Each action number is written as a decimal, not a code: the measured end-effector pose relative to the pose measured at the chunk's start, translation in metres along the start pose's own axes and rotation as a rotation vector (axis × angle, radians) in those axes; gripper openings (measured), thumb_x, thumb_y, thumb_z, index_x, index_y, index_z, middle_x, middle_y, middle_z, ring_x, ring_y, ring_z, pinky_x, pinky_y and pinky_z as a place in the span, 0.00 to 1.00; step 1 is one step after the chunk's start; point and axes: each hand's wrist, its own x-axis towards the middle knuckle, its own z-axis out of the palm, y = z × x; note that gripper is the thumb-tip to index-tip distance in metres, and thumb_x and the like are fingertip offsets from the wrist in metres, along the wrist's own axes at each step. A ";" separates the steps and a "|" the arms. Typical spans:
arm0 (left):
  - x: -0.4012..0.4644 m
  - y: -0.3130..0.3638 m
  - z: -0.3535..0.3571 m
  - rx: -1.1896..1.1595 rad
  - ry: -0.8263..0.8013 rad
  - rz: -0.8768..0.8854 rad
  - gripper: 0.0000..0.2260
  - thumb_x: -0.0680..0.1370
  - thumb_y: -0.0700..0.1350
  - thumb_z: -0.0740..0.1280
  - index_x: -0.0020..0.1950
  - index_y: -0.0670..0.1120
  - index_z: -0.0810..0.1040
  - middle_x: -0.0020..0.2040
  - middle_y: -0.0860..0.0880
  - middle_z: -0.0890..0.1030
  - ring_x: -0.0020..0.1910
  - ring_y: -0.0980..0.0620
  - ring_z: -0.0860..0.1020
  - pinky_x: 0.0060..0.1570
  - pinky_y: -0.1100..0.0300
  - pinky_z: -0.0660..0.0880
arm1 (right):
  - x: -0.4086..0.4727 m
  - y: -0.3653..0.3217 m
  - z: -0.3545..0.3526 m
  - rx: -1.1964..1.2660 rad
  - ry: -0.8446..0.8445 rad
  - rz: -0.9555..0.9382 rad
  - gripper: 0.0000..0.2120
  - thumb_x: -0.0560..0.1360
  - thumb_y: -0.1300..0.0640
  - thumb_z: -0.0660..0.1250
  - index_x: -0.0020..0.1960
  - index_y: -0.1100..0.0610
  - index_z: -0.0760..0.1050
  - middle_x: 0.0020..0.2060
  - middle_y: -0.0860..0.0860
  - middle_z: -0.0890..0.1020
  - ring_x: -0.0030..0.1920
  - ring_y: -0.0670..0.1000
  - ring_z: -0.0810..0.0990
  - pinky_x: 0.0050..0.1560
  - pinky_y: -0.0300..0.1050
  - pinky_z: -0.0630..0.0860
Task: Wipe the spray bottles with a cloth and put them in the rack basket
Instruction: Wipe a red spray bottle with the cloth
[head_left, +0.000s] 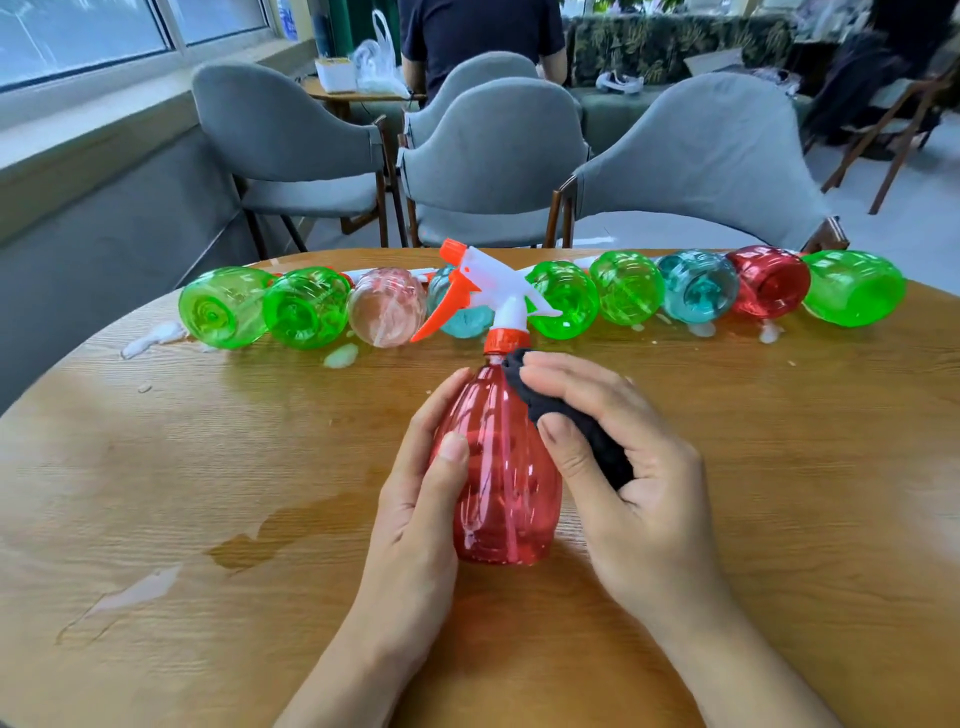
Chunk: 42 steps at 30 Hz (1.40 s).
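Two hands meet on one red bottle (501, 478) at the middle of the table (156, 467). Our left hand (421, 499) wraps its fingers round the bottle's left side, thumb laid on the front, and holds it leaning away from us with its base near the table. Our right hand (618, 467) pinches a black cloth (571, 415) between thumb and fingers and presses it against the bottle's right shoulder, just below the orange collar. The bottle's white spray head (498, 286) with its orange trigger points left and overlaps the row behind it.

That row of bottles (628, 288) lies on its side along the far edge of the table, bases toward us: green, green, pink, a teal one half hidden behind the spray head, then green, green, teal, red, green. Most touch or nearly touch their neighbours. White foam blobs (340, 356) sit on the wood under and before them, and a wet patch (270, 535) spreads at our left.

Beyond the table stand grey chairs (493, 156), and a person (480, 36) in a dark shirt sits further back. We cannot see the rack basket.
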 end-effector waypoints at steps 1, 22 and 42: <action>0.000 -0.001 -0.001 -0.008 0.013 -0.010 0.23 0.81 0.59 0.63 0.76 0.58 0.76 0.74 0.51 0.80 0.75 0.47 0.76 0.77 0.37 0.68 | -0.001 0.002 0.000 -0.021 -0.028 -0.038 0.12 0.82 0.62 0.68 0.64 0.56 0.83 0.64 0.45 0.83 0.68 0.53 0.80 0.69 0.48 0.74; -0.003 -0.001 0.002 0.072 -0.034 0.032 0.21 0.83 0.56 0.64 0.76 0.57 0.74 0.72 0.58 0.80 0.73 0.55 0.77 0.71 0.60 0.73 | 0.011 -0.003 -0.012 0.143 0.071 0.133 0.15 0.79 0.55 0.72 0.66 0.52 0.80 0.62 0.47 0.84 0.66 0.51 0.81 0.67 0.45 0.75; -0.008 -0.005 0.008 0.219 0.016 0.093 0.21 0.83 0.58 0.63 0.77 0.59 0.74 0.72 0.61 0.79 0.72 0.58 0.77 0.69 0.66 0.72 | 0.016 -0.008 -0.026 -0.154 -0.008 -0.151 0.09 0.81 0.62 0.70 0.59 0.53 0.84 0.59 0.43 0.85 0.64 0.53 0.81 0.66 0.48 0.74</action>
